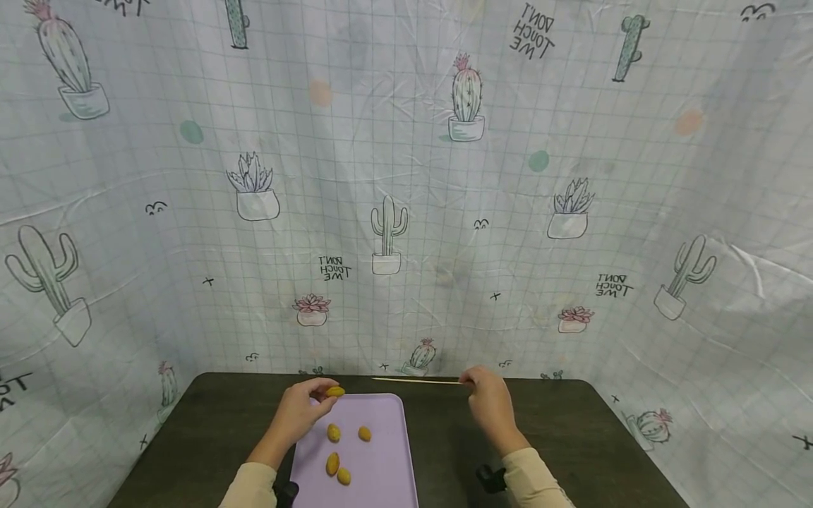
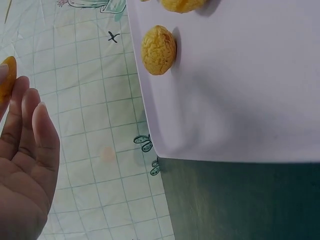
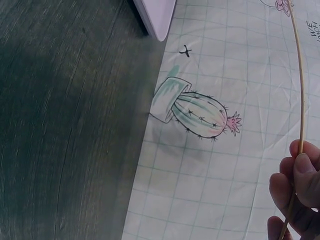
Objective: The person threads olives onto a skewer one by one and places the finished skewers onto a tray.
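Observation:
My left hand (image 1: 302, 410) pinches a small yellow wrinkled fruit (image 1: 335, 391) above the tray's far left corner. In the left wrist view only an edge of this fruit (image 2: 7, 79) shows. My right hand (image 1: 490, 408) holds a thin bamboo skewer (image 1: 416, 381) between thumb and fingers. The skewer points left toward the fruit, its tip apart from it. In the right wrist view the skewer (image 3: 301, 95) runs up from the fingertips. Several similar yellow fruits (image 1: 333, 432) lie on the lilac tray (image 1: 384, 458), beneath and in front of the left hand.
The tray sits on a dark wooden table (image 1: 444, 444), left of the middle. A pale curtain (image 1: 406, 162) with cactus prints hangs behind the table and along both sides. Dark wrist straps (image 1: 490, 480) show near the sleeves.

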A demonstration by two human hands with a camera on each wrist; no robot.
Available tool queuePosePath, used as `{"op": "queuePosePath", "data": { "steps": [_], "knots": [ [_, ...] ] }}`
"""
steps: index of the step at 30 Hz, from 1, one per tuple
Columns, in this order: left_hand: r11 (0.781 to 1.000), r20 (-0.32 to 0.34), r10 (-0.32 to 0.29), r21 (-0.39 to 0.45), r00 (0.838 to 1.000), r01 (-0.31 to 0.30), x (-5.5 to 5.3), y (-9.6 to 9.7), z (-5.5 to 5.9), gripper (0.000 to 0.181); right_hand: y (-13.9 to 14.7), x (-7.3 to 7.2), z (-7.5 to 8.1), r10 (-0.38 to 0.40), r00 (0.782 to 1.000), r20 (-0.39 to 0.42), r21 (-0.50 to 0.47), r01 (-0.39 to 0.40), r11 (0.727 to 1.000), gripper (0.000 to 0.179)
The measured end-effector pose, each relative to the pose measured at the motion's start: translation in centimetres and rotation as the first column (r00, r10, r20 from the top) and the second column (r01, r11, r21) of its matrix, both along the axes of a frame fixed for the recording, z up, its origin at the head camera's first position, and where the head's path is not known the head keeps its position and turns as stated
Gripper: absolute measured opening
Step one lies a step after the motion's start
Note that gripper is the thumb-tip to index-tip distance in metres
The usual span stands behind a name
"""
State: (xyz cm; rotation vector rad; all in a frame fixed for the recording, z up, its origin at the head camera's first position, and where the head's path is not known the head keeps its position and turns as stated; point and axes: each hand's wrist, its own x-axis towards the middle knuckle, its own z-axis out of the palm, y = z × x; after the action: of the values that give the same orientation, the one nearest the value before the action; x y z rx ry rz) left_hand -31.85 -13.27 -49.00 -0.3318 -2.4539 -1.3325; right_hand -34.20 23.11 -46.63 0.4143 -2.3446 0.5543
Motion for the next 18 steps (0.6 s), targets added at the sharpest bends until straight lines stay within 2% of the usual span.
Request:
{"op": "queuePosePath", "data": {
  "steps": [11, 18],
  "knots": [
    [1.0, 0.027, 0.001, 0.013, 1.0, -0.002, -0.1, 0.4, 0.3, 0.021, -0.6, 0.0, 0.1, -0.012, 0.999, 0.039, -0.001, 0.012, 1.0, 0.03],
    [1.0, 0.045, 0.002, 0.023, 0.999, -0.003, 0.0, 0.6, 0.6, 0.021, -1.3, 0.1, -0.1, 0.016, 0.999, 0.047, -0.015, -0.015, 1.0, 0.024]
  ]
}}
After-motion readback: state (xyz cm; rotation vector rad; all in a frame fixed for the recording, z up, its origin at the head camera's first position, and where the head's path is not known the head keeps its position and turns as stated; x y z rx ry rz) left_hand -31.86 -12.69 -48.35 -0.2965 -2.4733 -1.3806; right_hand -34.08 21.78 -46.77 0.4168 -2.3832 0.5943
